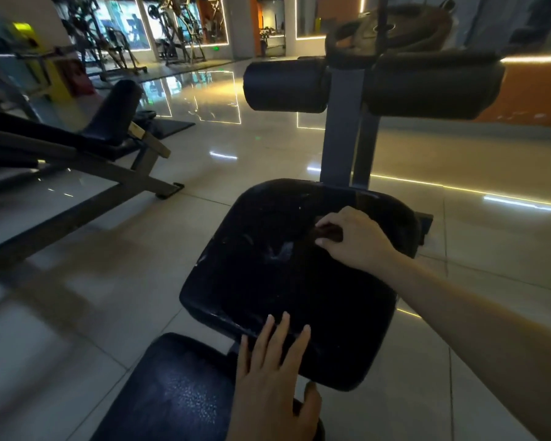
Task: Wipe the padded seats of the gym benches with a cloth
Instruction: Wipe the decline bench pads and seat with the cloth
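Seat (268,281) lies under both hands, with pale smears just left of the right hand (353,240). Left hand (274,383) flat, fingers straight, pressing the near edge. Right hand curled round the dark cloth (330,233), bunched small beneath its fingers. Risks: so small a wad likely misses smears; it could slip out on the slick padding.

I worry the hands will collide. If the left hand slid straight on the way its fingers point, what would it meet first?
Only bare seat pad lies just ahead of the left hand; further on, probably the right hand gripping the dark cloth, though the line may pass beside it.
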`<move>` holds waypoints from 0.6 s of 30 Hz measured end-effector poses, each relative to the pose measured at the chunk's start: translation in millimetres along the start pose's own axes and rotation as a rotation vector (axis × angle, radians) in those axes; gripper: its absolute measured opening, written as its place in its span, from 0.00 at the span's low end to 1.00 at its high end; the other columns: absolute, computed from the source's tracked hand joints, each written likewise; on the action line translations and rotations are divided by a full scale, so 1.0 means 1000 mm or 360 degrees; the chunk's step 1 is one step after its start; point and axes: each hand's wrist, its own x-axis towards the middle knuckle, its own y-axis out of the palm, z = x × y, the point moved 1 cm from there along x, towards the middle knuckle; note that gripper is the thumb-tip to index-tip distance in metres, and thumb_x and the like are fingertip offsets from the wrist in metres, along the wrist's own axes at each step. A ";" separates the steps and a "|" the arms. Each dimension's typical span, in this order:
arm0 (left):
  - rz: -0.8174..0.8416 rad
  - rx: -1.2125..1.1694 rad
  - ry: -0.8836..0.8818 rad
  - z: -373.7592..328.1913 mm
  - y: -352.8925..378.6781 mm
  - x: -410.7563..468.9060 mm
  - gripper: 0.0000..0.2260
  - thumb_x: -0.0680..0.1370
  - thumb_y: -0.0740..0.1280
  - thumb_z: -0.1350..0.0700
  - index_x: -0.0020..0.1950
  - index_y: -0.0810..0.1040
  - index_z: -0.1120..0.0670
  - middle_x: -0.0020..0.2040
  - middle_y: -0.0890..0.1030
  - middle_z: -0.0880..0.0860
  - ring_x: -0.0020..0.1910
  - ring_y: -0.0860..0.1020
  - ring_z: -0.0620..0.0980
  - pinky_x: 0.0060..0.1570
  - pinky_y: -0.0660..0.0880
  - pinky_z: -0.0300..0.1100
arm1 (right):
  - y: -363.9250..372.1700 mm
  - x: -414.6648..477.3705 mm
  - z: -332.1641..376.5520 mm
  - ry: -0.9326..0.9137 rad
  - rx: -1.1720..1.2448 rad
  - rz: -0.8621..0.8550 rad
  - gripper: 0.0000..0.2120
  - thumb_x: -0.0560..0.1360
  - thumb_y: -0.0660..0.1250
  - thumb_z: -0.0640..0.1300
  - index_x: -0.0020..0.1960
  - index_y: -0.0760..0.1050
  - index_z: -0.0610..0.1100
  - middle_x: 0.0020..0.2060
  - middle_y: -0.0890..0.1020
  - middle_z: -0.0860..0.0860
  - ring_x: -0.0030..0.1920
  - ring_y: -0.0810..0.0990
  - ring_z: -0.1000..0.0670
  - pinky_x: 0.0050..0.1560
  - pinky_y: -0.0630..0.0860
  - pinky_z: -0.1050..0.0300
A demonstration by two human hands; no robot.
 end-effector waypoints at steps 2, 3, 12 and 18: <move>-0.0036 -0.0038 0.0049 0.005 -0.009 0.009 0.29 0.71 0.56 0.39 0.73 0.65 0.37 0.77 0.63 0.43 0.77 0.55 0.42 0.74 0.47 0.47 | 0.008 0.007 0.009 -0.0021 -0.0084 0.0057 0.17 0.75 0.69 0.57 0.62 0.76 0.56 0.53 0.72 0.53 0.57 0.74 0.48 0.61 0.72 0.46; -0.0040 -0.0074 0.0067 0.006 -0.014 0.018 0.28 0.73 0.50 0.39 0.74 0.63 0.37 0.78 0.58 0.41 0.78 0.48 0.39 0.76 0.41 0.46 | 0.011 0.009 0.010 -0.0035 -0.0120 0.0086 0.17 0.75 0.68 0.58 0.62 0.76 0.57 0.52 0.72 0.53 0.58 0.74 0.48 0.61 0.72 0.46; 0.0017 0.0135 0.0044 0.032 -0.046 0.123 0.25 0.80 0.59 0.43 0.77 0.61 0.41 0.80 0.54 0.50 0.79 0.48 0.51 0.77 0.47 0.53 | 0.020 0.008 0.006 0.0039 -0.0081 0.0018 0.16 0.75 0.68 0.57 0.62 0.76 0.57 0.51 0.70 0.55 0.57 0.73 0.49 0.61 0.72 0.47; 0.0078 0.0071 -0.0140 0.046 -0.066 0.156 0.27 0.79 0.63 0.42 0.77 0.63 0.44 0.79 0.58 0.51 0.78 0.54 0.53 0.75 0.56 0.53 | -0.011 0.017 -0.038 0.0075 0.0003 -0.0121 0.16 0.75 0.69 0.56 0.62 0.76 0.56 0.53 0.75 0.52 0.57 0.75 0.48 0.58 0.73 0.48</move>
